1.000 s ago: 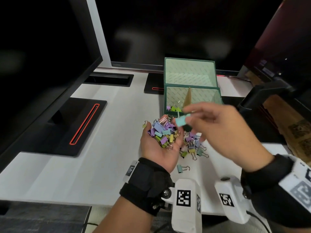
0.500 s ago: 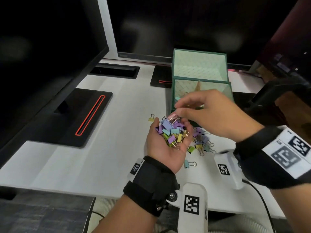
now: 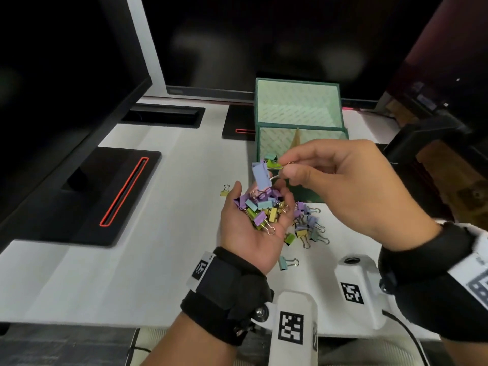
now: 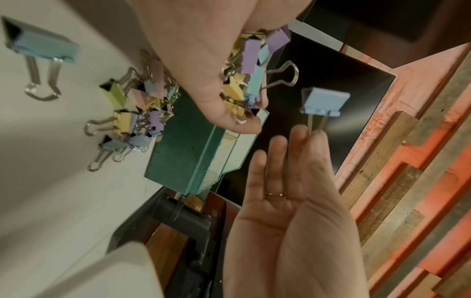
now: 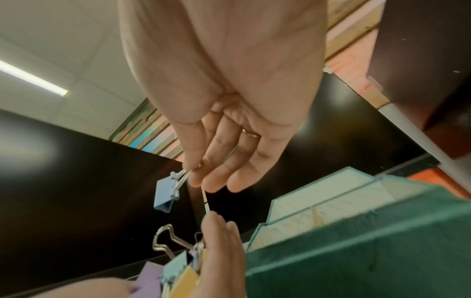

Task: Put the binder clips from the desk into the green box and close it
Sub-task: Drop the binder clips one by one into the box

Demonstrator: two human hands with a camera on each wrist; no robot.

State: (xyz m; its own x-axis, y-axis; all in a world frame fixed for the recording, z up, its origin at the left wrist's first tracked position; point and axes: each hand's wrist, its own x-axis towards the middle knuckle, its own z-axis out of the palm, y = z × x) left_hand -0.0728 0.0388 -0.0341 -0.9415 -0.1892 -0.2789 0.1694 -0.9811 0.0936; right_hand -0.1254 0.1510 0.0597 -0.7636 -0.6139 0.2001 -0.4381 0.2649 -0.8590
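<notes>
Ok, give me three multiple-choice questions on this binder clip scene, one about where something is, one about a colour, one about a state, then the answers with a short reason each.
1. Where does the lone yellow clip lie?
A. On the desk, left of the left hand
B. Inside the green box
C. On the black monitor base

2. What colour is the clip that the right hand holds up?
A. Yellow
B. Blue
C. Pink

3. How is the green box now?
A. Shut
C. Lying on its side
B. Open, lid raised behind it

Answers: 1 A, it sits apart on the white desk, left of the left hand. 2 B, a blue body hangs from the wire handles pinched in the fingertips. 3 B, the pale lining of lid and box both show.
</notes>
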